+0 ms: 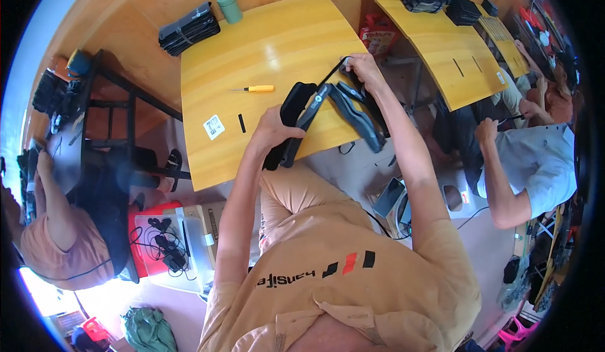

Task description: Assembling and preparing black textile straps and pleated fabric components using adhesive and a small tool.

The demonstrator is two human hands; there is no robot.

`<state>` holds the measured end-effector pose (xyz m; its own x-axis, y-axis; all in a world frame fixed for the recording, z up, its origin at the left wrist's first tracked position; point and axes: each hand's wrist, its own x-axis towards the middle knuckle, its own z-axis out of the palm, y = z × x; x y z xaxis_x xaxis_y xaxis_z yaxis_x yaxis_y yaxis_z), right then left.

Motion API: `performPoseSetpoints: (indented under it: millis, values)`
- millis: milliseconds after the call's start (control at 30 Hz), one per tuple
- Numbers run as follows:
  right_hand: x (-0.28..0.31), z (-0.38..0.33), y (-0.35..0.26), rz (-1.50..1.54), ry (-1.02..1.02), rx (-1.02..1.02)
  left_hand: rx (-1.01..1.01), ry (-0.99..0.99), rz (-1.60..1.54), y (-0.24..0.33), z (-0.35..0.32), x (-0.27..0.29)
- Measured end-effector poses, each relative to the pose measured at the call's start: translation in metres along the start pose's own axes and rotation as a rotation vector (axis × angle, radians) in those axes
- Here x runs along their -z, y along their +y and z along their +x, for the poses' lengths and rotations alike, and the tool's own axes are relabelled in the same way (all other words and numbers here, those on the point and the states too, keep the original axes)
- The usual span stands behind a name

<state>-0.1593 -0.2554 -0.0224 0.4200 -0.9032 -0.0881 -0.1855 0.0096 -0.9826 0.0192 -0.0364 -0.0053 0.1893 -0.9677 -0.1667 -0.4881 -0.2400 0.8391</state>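
My left hand is wrapped round one end of a black padded band, with the thumb on top, above the table's near edge. The band looks folded, and dark grey flaps hang from its right part toward my lap. Up and to the right, my right hand pinches a thin black strap that runs taut toward the middle of the band. Its fingertips partly hide the strap's end. On the table left of the band lies a screwdriver with a yellow handle.
A white label and a narrow dark strip show on the yellow table. At its far left stand a bundle of black bands and a green canister. People sit at both sides; a plastic bin with cables stands lower left.
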Motion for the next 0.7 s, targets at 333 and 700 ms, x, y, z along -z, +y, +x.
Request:
performPoseSetpoints:
  millis: [333,700]
  values:
    - [-0.031,0.039,0.029,0.350,0.298,-0.293,0.282,-0.077,-0.721,0.012,-0.076,0.013]
    - [-0.026,0.021,0.013,-0.516,0.079,0.150,0.234,0.110,-1.064,-0.007,-0.104,0.014]
